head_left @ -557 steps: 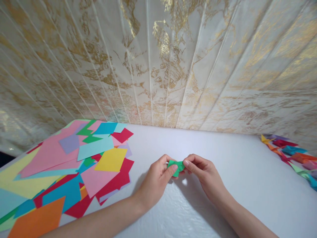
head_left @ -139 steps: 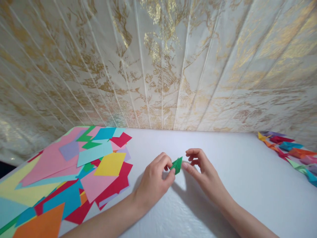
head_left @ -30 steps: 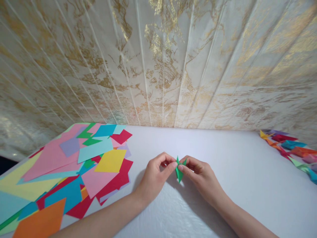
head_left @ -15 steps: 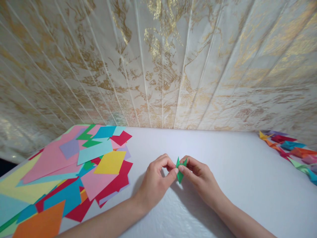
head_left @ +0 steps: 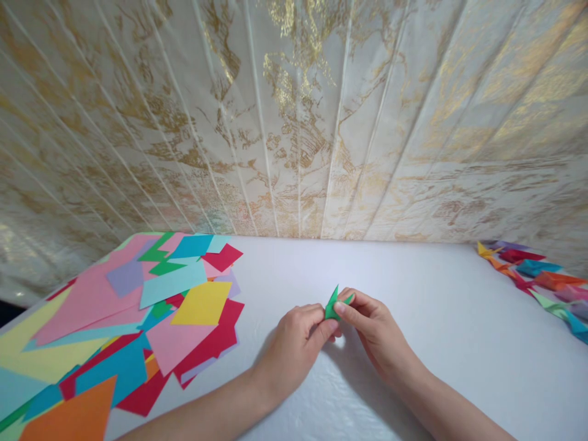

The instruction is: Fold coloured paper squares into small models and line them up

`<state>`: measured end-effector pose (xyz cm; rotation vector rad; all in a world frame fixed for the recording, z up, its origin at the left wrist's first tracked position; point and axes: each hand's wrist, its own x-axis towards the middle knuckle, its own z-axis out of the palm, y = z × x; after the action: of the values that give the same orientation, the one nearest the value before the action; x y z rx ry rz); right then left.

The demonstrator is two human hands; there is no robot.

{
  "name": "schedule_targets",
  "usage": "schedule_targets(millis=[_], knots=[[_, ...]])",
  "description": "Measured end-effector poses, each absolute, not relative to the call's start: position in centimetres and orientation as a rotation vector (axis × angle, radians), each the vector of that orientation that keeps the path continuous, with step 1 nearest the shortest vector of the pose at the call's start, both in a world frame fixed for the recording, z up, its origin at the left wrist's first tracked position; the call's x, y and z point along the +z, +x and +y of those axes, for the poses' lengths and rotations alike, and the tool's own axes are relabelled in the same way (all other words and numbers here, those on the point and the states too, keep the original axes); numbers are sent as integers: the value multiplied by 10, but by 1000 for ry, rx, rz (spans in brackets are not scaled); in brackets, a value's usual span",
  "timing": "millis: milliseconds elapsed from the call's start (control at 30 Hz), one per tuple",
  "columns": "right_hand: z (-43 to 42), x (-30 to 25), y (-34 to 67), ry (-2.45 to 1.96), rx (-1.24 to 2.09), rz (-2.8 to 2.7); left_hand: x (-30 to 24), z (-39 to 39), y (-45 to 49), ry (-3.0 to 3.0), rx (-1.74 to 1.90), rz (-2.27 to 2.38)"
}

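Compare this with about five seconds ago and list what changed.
The right hand, then open and apart from the green folded paper, has closed in and now pinches it. The paper, compact then, now spreads open at the top. Unchanged: the left hand grips it; loose coloured sheets and small folded pieces lie as they were.

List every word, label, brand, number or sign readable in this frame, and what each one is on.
There is none that I can read.
Green folded paper: no lettering visible.
Loose coloured sheets: plain on the sides showing.
Folded paper pieces: none visible, though they are small.
Patterned backdrop: gold drawings; a faint reddish mark at right is too blurred to tell whether it holds characters.
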<state>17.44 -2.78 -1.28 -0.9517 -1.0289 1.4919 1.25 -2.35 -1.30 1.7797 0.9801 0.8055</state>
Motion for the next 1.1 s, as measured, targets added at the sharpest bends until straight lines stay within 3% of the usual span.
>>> schedule_targets(millis=[533,1100], knots=[[-28,-10,172,-931,1529,-894,-10,-25,12,2006,837,1066],[-23,-16,182,-1031,1237,-1006,7,-26,7,2137,732,1223]])
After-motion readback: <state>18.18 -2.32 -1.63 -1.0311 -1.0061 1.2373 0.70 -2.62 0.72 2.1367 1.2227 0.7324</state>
